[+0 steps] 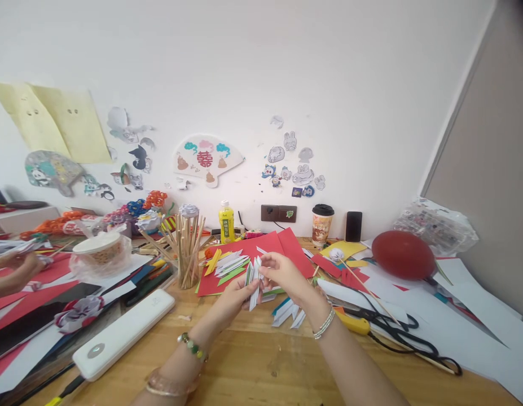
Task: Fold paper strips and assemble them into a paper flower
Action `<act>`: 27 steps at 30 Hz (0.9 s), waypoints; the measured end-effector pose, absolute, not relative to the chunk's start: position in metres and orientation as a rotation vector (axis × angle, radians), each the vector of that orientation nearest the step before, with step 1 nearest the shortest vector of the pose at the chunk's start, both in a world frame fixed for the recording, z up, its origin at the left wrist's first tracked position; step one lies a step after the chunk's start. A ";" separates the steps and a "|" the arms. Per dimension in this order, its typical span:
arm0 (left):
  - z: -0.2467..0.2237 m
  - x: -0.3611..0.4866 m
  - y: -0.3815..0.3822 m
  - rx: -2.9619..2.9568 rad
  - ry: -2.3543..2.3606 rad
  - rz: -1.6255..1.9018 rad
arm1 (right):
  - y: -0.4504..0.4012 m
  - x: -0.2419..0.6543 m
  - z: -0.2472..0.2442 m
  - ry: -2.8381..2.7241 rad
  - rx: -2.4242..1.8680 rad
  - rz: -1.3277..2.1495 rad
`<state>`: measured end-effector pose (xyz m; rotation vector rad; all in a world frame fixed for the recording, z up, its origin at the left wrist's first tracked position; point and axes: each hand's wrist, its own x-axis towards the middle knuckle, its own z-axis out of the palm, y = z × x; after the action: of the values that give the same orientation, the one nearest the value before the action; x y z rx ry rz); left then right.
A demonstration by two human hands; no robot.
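Both hands meet over the middle of the wooden table. Between the fingers of my left hand (240, 293) is a bundle of folded paper pieces (253, 277), white with some green. My right hand (278, 270) pinches the upper right side of that same bundle. Just behind lies a pile of folded white strips (231, 265) with yellow folded pieces (213, 261) beside it, on red paper sheets (208, 286). Below my right hand rest some white and blue folded pieces (289, 313).
A jar of wooden sticks (188, 265), a yellow bottle (226, 223) and a coffee cup (322, 225) stand behind. At right are black scissors (413, 341), a yellow-handled tool (353, 323) and a red balloon (403, 255). A white power bank (126, 332) and another person's hand (16, 273) are at left.
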<state>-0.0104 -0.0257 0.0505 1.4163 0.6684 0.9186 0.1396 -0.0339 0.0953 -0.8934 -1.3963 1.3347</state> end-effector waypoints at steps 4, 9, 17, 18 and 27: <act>0.051 -0.011 -0.029 1.419 0.650 0.849 | -0.032 0.146 0.091 -1.374 -0.675 1.475; 0.051 -0.011 -0.029 1.409 0.616 0.832 | -0.030 0.144 0.086 -1.447 -0.710 1.430; 0.050 -0.010 -0.027 1.497 0.668 0.858 | -0.029 0.141 0.089 -1.940 -0.995 0.474; 0.050 -0.010 -0.027 1.497 0.676 0.866 | -0.029 0.141 0.089 -1.972 -1.026 0.408; 0.044 -0.009 -0.023 1.418 0.674 0.901 | -0.032 0.148 0.087 -2.146 -1.099 0.454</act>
<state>-0.0090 -0.0230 0.0445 1.4176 0.6738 0.9014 0.1481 -0.0319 0.0866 -1.0989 -2.1464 0.4543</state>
